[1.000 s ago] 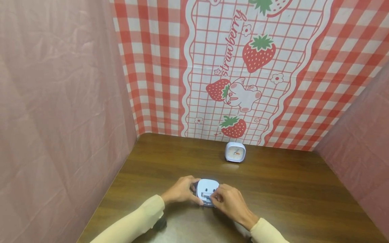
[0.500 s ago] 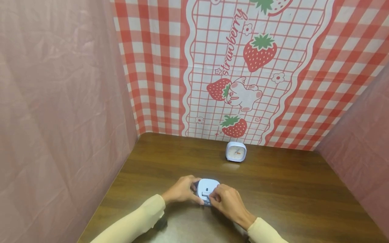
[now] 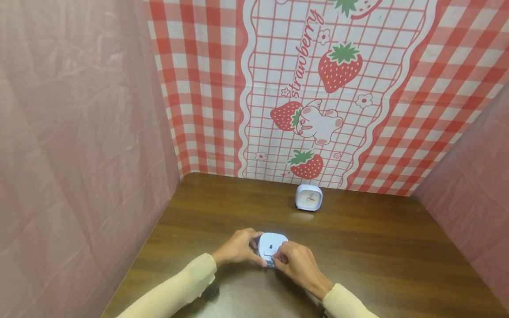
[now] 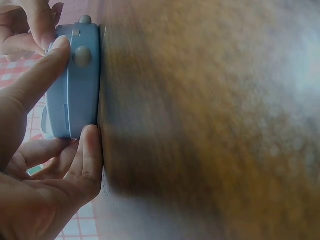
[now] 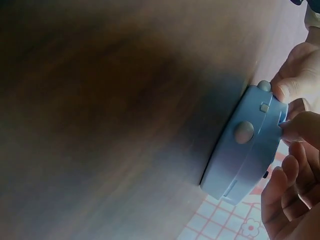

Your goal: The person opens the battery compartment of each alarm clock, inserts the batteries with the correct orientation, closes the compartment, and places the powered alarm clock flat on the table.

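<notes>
A light blue alarm clock point(image 3: 274, 239) lies face down on the table, its back turned up. My left hand point(image 3: 237, 248) grips its left side, thumb on the near edge and fingers round the far side. In the left wrist view, two rounded feet stick out from the clock's side point(image 4: 82, 80). My right hand point(image 3: 299, 265) bends over the back, thumb and forefinger pinching a small pale battery cover point(image 3: 269, 253) at the battery compartment. Part of that cover is hidden under the fingertips. The right wrist view has the fingertips right at the back's edge.
A second, similar alarm clock point(image 3: 309, 198) stands upright at the back of the wooden table point(image 3: 222, 198), facing me. Behind it hangs a red checked strawberry cloth point(image 3: 214, 88). Pink curtains point(image 3: 87, 132) close off both sides.
The pale cover has come down over the compartment, where a silvery battery and then a dark slot showed earlier. My right hand has shifted slightly; the left keeps its grip.
</notes>
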### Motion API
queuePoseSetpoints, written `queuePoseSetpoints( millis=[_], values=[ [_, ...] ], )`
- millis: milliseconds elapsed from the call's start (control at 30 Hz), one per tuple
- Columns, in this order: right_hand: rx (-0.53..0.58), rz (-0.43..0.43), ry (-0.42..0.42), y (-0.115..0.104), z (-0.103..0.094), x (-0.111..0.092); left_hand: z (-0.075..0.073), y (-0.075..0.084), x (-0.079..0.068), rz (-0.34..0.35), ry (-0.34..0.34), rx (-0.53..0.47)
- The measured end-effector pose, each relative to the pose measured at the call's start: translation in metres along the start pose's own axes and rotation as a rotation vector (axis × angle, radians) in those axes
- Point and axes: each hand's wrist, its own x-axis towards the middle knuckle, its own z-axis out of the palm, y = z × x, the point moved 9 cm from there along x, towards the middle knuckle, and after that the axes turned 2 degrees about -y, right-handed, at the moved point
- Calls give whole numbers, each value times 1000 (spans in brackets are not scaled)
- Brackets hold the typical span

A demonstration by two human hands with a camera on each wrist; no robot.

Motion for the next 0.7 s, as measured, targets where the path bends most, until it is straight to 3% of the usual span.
queuePoseSetpoints(
  millis=[367,567,700],
  values=[
    [44,104,-114,6,6,3,0,0,1,9,0,32],
    [21,82,-217,4,9,7,1,0,2,13,0,27],
    [-28,22,-298,-3,9,10,0,0,1,10,1,34]
  ],
)
